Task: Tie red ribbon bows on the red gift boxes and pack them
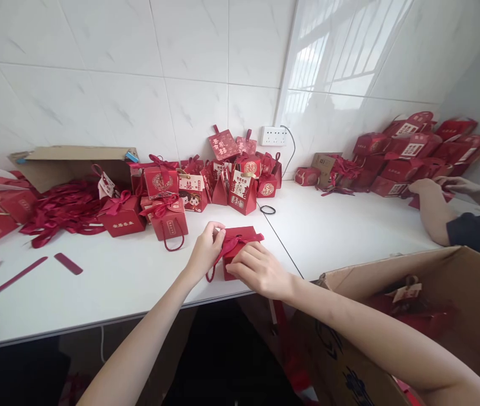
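A small red gift box (245,231) stands near the front edge of the white table, between my two hands. Across its top runs a red satin ribbon (234,243), gathered in the middle, with one end sticking out to the right. My left hand (206,248) is closed at the box's left side, thumb and forefinger pinching the ribbon. Over the front right of the box, my right hand (263,270) has its fingers curled together; what lies between them is hidden. A dark red cord handle (209,275) hangs at the box's lower left.
Several red gift boxes (171,224) stand along the tiled wall. Loose ribbons (69,208) lie heaped at left, cut pieces (69,263) in front. An open carton (396,260) is at my right. Farther right, a co-worker's hands (430,189) are at a stack of boxes (413,148).
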{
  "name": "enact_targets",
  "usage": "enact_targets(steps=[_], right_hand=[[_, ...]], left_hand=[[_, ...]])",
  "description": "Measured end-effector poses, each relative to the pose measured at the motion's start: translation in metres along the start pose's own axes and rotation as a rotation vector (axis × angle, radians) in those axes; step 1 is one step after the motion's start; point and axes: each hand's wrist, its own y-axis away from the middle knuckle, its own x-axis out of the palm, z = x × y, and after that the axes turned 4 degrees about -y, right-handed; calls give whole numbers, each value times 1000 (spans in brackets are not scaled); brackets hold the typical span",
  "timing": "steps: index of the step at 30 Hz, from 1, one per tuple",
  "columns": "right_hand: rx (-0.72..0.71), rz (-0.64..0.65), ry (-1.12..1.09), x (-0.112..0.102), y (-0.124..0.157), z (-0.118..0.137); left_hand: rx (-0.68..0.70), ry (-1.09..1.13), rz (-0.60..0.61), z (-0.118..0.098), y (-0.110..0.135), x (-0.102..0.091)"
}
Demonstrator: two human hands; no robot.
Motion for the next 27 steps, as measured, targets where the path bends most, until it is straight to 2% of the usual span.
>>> enact_targets(steps=[2,4,8,11,16,20,21,23,25,27], right_hand=[[12,-28,-28,-2,1,2],[95,-23,-21,-2,-1,4],[236,97,53,5,-9,4],[252,105,43,9,-11,2],[249,6,-63,4,-2,-1],[189,-31,-111,-1,6,-1],[176,-30,-113,-2,7,-2],[161,-31,-102,-2,9,-2],[156,-48,-90,-1,9,-3],[152,-77,-84,0,8,-3]], left_hand=[[3,-25,11,-1,-2,-1],[14,-8,45,-1,-3,-1],[42,53,95,-1,-1,-1],[53,37,93,1,0,-1],[42,-40,89,-1,-1,-3],[190,-192,-24,-14,0,-4],[236,-213,-13,-19,0,-4],[279,-217,89,-27,-1,-3],[274,-198,193,-31,-3,-2],[258,-175,222,-30,-5,-1]])
